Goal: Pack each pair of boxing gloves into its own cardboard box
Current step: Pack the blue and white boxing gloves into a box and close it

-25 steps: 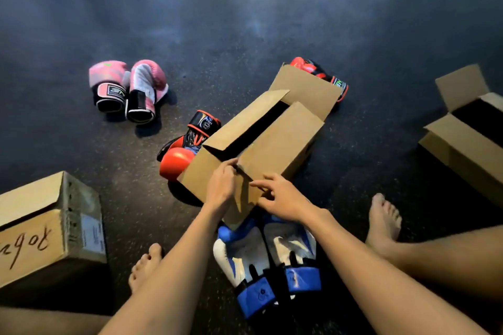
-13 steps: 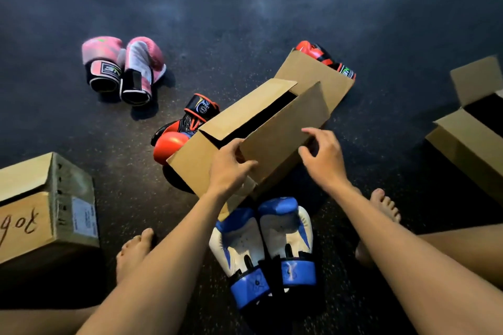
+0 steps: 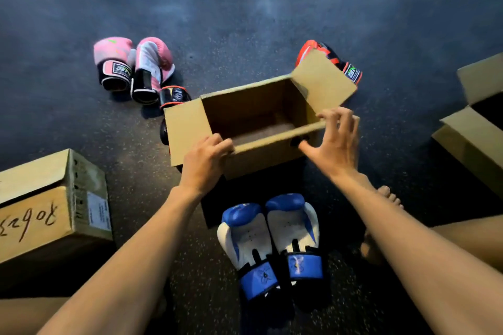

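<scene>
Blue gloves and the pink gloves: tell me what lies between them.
In the head view, the open cardboard box and the left hand gripping its near flap lie between the blue gloves and pink gloves.

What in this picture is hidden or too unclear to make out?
Head view only:
- Black-and-red glove: mostly behind the open box.
- Red glove: partly behind the box's raised flap.
- Right-hand box: cut off by the frame edge, its inside in shadow.
- Closed box: label print too small; handwriting cut off.
</scene>
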